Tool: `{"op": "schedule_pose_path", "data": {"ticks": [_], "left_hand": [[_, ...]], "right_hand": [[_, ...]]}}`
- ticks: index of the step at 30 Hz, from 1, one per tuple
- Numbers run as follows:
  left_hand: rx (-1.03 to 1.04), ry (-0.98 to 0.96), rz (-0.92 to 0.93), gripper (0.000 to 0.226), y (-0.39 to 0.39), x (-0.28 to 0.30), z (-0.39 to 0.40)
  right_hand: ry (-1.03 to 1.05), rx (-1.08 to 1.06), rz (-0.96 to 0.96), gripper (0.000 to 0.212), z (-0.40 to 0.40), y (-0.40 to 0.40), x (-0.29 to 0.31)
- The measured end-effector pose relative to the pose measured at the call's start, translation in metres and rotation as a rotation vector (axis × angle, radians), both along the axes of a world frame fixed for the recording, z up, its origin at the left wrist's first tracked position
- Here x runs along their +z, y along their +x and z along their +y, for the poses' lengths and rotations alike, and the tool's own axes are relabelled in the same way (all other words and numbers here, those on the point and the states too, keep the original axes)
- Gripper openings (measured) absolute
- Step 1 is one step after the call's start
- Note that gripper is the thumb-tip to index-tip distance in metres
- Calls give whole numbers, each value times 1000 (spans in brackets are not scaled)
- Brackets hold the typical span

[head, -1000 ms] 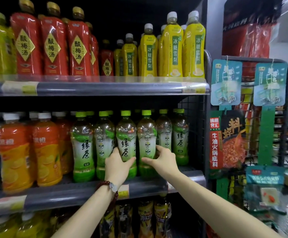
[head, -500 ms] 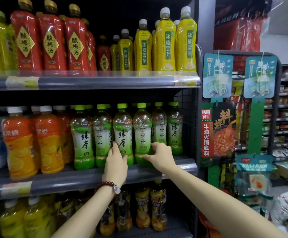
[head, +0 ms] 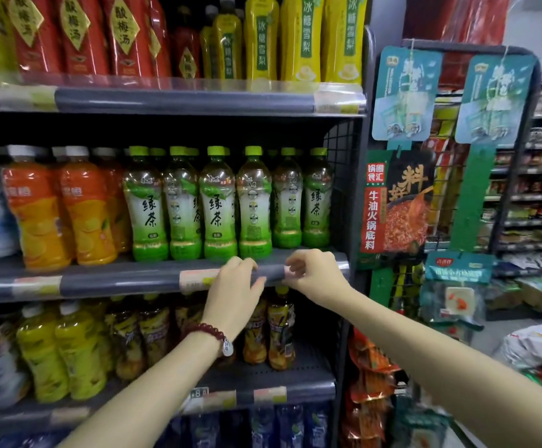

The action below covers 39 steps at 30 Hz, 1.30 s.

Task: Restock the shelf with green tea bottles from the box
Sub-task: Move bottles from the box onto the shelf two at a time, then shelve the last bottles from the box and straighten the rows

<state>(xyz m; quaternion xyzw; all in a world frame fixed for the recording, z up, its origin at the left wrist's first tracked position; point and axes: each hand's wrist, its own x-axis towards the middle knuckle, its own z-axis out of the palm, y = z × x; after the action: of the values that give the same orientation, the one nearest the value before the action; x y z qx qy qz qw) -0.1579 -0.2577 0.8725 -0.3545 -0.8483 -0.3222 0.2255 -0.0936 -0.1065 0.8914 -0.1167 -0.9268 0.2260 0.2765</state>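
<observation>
While my left hand (head: 231, 287) and right hand (head: 315, 276) hover loosely curled, each grip holding nothing, at the shelf (head: 117, 281) edge, glossy plastic green tea bottles (head: 218, 205) reading 绿茶 stand above in rows.

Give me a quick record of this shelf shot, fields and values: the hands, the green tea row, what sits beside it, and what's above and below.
left hand: empty, fingers loosely curled, at the shelf edge
right hand: empty, fingers curled, at the same edge
green tea bottles: upright, six across the front, labels not all facing forward
left neighbours: orange drink bottles
shelf above: red bottles, yellow bottles
shelf below: yellow and dark bottles
box: not in view
</observation>
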Motion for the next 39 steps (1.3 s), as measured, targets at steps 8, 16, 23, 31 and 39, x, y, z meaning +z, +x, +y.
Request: {"op": "schedule_pose_path", "data": {"ticks": [8, 16, 23, 31, 39], "left_hand": [[-103, -281, -93, 29, 27, -46, 42], [-329, -409, -196, 28, 61, -116, 89], [-459, -495, -336, 24, 89, -208, 113], [-438, -600, -402, 25, 100, -338, 147], [-380, -632, -502, 25, 99, -486, 190]], "right_hand": [[-51, -117, -222, 42, 42, 49, -50], [-209, -408, -323, 29, 75, 114, -117], [-341, -517, -448, 20, 80, 160, -209], [-413, -546, -556, 18, 115, 178, -343], [-449, -506, -664, 25, 166, 175, -503]]}}
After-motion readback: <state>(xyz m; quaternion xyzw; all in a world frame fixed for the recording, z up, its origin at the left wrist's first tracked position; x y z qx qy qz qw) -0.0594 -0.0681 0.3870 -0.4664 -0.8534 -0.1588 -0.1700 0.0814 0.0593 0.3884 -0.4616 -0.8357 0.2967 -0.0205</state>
